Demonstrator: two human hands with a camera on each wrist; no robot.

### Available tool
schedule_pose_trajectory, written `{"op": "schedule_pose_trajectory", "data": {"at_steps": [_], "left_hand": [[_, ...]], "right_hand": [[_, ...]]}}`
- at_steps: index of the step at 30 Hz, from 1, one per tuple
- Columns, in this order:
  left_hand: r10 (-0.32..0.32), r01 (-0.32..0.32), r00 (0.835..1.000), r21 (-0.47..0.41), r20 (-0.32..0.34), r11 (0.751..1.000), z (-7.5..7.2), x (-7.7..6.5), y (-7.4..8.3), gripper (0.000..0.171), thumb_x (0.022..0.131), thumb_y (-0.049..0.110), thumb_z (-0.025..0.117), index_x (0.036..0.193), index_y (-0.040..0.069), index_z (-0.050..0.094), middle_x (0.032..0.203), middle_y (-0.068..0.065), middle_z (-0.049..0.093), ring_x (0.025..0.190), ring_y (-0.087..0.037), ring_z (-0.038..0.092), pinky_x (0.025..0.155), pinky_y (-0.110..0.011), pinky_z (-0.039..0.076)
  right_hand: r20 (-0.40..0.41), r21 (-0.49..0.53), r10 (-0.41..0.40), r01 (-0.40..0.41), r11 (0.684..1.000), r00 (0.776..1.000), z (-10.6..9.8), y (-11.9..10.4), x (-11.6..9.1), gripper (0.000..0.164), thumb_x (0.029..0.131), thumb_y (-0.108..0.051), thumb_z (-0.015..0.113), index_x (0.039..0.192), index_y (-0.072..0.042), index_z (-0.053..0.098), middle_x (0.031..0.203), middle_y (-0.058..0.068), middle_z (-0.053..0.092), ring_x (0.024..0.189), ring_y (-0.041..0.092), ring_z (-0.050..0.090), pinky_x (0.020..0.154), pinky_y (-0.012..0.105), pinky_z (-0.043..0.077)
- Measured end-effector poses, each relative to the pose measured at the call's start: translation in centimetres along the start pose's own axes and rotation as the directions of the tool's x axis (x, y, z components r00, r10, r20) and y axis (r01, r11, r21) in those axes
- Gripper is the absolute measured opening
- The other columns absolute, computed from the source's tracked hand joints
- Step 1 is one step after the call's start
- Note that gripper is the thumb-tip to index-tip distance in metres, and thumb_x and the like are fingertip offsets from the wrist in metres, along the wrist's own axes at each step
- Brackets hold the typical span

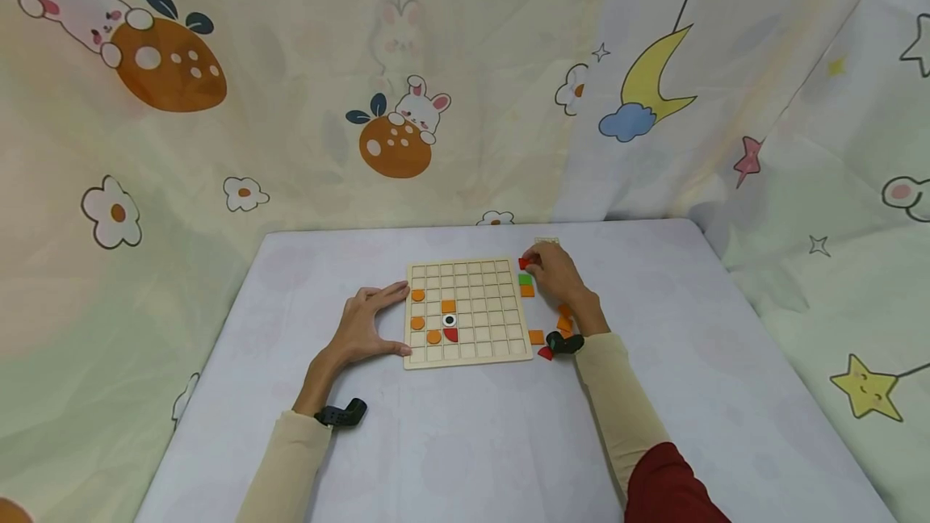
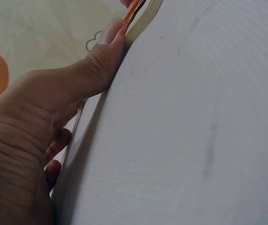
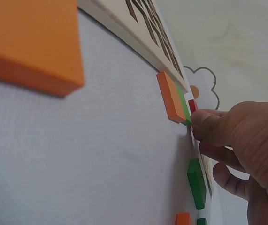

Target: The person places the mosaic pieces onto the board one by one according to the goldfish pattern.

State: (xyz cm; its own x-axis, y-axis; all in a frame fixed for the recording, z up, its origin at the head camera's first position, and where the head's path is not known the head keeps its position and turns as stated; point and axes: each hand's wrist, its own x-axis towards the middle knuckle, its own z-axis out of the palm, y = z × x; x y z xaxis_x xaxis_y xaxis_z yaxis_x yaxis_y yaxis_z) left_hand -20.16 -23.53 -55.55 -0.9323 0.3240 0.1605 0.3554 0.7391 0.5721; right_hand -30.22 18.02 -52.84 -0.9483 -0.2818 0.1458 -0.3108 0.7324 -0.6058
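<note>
A wooden grid board (image 1: 483, 329) lies on the white table with several flat pieces in its cells: orange circles (image 1: 417, 323), an orange square (image 1: 448, 307), a black-and-white eye-like circle (image 1: 450, 320) and a red quarter-round piece (image 1: 451, 335). My left hand (image 1: 359, 325) rests along the board's left edge, thumb and fingers spread wide. Off the far right corner, my right hand (image 1: 554, 273) pinches a small red piece (image 1: 524, 263) between thumb and fingertip. In the right wrist view the fingers mostly hide this red piece (image 3: 193, 106). Beside it are a light green piece (image 1: 525, 279) and an orange square (image 1: 527, 291).
Right of the board lie another orange square (image 1: 536, 336), a red piece (image 1: 545, 353) and orange pieces (image 1: 564, 321), partly behind the right wrist. Dark green pieces (image 3: 196, 183) show below the right hand in its wrist view. A patterned cloth (image 1: 305, 144) hangs behind the table.
</note>
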Motion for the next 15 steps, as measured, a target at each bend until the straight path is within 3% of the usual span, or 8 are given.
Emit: {"op": "schedule_pose_trajectory", "data": {"at_steps": [10,15], "left_hand": [[0.002,-0.002,1.000,0.010,-0.004,1.000,0.04,0.08,-0.11,0.116,0.061,0.058,0.102,0.162,0.024,0.055,0.173,0.004,0.048,0.140,-0.034,0.048,0.117,-0.064,0.031],[0.008,-0.008,1.000,0.014,-0.008,1.000,0.05,0.09,-0.14,0.116,0.061,0.058,0.102,0.162,0.023,0.056,0.173,0.003,0.048,0.139,-0.034,0.048,0.116,-0.064,0.031]], "right_hand": [[0.017,0.048,-0.030,0.029,0.998,0.999,0.01,-0.29,-0.10,0.021,0.108,-0.007,0.066,0.126,0.002,0.073,0.119,0.018,0.074,0.109,0.034,0.069,0.100,0.051,0.056],[0.006,0.058,-0.070,0.070,0.996,0.998,-0.02,-0.88,0.10,0.022,0.105,-0.008,0.072,0.124,0.002,0.075,0.118,0.018,0.075,0.106,0.033,0.068,0.097,0.050,0.056]]}}
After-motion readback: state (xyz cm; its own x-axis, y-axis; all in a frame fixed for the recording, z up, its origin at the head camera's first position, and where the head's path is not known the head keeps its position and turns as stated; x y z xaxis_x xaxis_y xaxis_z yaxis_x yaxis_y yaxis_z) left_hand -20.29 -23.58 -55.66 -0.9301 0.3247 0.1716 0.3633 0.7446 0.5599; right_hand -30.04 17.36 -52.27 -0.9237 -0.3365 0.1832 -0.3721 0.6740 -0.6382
